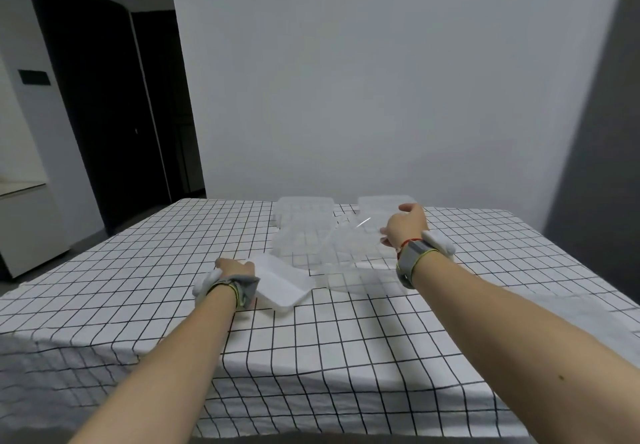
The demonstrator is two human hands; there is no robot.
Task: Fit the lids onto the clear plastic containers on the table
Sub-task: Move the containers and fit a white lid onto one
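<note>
Several clear plastic containers and lids lie in the middle of the checked table. My left hand [232, 267] grips the near left end of a frosted white container [284, 282] that rests tilted on the cloth. My right hand [407, 225] holds a clear flat lid [349, 239] by its right edge, raised and tilted above a clear container [363, 279]. Two more clear containers stand at the far edge, one on the left [304, 205] and one on the right [377, 203], partly behind my right hand.
The black-and-white checked tablecloth [138, 270] covers the table and hangs over the near edge. A plain wall stands behind the table. A dark doorway [114, 114] and a white cabinet [27, 222] are at the left.
</note>
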